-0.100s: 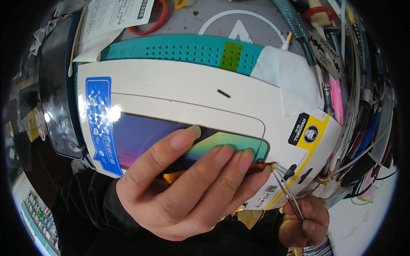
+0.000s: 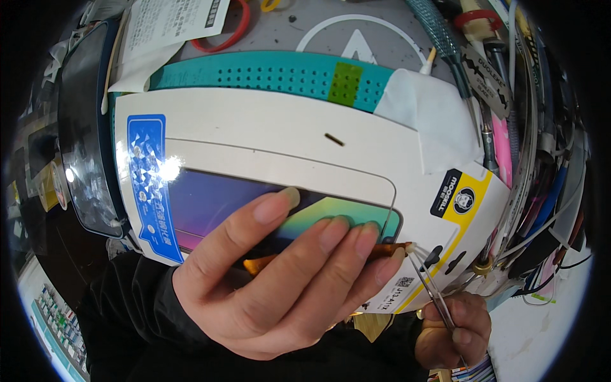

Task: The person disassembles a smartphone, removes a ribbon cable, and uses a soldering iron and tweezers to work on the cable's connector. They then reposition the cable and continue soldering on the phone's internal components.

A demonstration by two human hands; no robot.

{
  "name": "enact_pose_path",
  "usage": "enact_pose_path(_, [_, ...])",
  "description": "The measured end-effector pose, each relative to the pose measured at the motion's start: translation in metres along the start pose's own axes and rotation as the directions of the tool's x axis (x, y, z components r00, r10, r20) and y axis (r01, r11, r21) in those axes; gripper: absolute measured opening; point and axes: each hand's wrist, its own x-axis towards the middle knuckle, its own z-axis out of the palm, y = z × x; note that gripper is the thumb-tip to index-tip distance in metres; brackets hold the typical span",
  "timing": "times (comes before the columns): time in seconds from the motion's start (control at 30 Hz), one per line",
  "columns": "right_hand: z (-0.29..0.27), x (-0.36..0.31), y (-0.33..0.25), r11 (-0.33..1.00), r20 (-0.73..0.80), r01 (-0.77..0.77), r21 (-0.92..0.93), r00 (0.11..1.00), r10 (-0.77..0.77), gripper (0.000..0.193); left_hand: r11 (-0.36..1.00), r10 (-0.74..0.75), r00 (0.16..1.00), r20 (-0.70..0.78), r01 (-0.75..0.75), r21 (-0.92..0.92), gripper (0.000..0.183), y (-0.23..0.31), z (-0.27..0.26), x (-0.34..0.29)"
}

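My left hand (image 2: 286, 280) lies over a white phone-accessory package (image 2: 267, 121), its fingers stretched out and pressed together in part. Under them it holds down a narrow orange-brown strip (image 2: 259, 263), which looks like a flex cable. Both ends of this strip show; its middle is covered, and my left thumb is hidden. At the lower right, my right hand (image 2: 455, 328) is closed round metal tweezers (image 2: 436, 296). Their tips meet the strip's right end, where a small pale bit shows. Farther up the package lies a short dark sliver (image 2: 334, 139).
Behind the package run a teal mat (image 2: 273, 73) and a white wipe (image 2: 426, 114). A dark phone-like panel (image 2: 89, 134) stands at the left. A razor blade (image 2: 485, 79), a teal-handled tool (image 2: 439, 32) and several cables crowd the right. A red ring (image 2: 238, 32) lies at the back.
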Motion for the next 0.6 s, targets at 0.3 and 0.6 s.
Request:
enact_pose_path(0.3, [-0.0009, 0.0029, -0.003, 0.999, 0.012, -0.034, -0.001, 0.999, 0.034, 0.034, 1.0, 0.019, 1.0, -0.011, -0.018, 0.008, 0.045, -0.0018, -0.0012, 0.0007])
enact_pose_path(0.6, [-0.0009, 0.0063, -0.0055, 0.997, 0.039, -0.082, -0.003, 0.996, 0.082, 0.035, 0.999, 0.02, 1.0, 0.006, -0.02, 0.035, 0.045, -0.001, -0.0022, 0.0009])
